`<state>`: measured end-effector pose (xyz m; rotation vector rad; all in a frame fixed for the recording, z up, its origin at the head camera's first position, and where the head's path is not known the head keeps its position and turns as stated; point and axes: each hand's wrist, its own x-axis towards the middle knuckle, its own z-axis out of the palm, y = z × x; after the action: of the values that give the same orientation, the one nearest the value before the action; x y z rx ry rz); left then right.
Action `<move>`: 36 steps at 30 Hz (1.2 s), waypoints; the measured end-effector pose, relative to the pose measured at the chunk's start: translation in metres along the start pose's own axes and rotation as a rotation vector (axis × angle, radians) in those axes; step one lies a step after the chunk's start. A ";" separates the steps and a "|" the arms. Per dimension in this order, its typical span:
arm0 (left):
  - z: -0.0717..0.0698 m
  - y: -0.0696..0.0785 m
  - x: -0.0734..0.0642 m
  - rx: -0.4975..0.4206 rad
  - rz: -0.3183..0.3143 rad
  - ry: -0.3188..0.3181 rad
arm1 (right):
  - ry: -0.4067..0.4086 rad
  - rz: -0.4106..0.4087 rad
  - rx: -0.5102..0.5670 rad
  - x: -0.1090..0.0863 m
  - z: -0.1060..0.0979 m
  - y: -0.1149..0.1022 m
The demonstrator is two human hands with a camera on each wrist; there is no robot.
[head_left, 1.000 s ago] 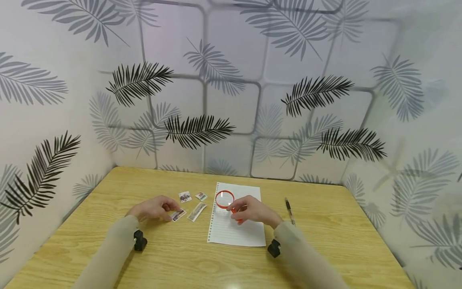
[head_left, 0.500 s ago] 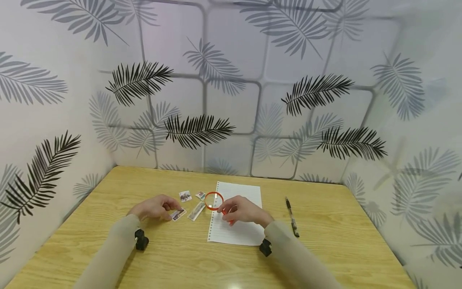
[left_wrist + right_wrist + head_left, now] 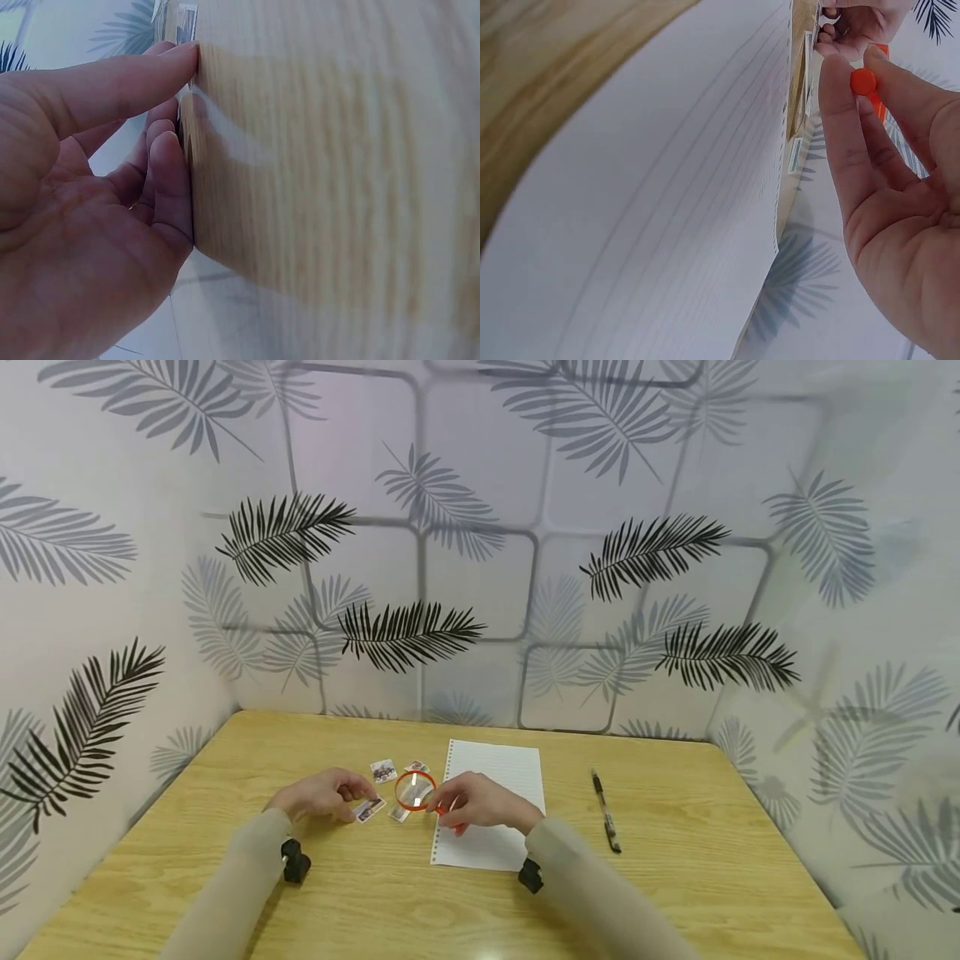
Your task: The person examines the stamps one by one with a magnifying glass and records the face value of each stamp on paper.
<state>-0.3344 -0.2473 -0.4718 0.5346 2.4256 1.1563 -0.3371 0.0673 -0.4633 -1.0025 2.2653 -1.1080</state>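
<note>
In the head view, my right hand (image 3: 480, 799) pinches the red handle of a magnifying glass (image 3: 415, 791) between thumb and fingers. The round lens overlaps a long stamp-like picture (image 3: 398, 814), part of which shows through it. The right wrist view shows the handle's round orange end (image 3: 863, 82) between the fingertips. My left hand (image 3: 322, 795) rests low on the table, its thumb and forefinger at the left edges of another small stamp (image 3: 370, 810). From the left wrist, the thumb tip hides most of that stamp, and the other fingers are curled against the wood.
Two more stamps lie farther back, a squarish one (image 3: 383, 771) and a smaller one (image 3: 417, 766) behind the lens. A sheet of lined paper (image 3: 517, 768) lies under the right hand. A black pen (image 3: 606, 814) is to its right. A patterned wall (image 3: 480, 693) bounds the table's far edge.
My right hand has carried the magnifying glass leftward, from above the lined paper to over the long stamp. The left hand keeps its place beside its stamp.
</note>
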 end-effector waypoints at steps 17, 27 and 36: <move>0.005 0.003 0.000 -0.030 -0.023 0.024 | -0.003 0.011 -0.033 0.016 0.020 -0.016; 0.005 -0.002 0.002 -0.032 -0.016 0.031 | 0.018 0.001 -0.094 0.025 0.028 -0.019; 0.003 -0.003 0.002 -0.024 0.048 -0.014 | 0.005 -0.024 -0.068 0.032 0.038 -0.024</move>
<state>-0.3349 -0.2462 -0.4757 0.5940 2.3962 1.1954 -0.3239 0.0142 -0.4684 -1.0570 2.3141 -1.0507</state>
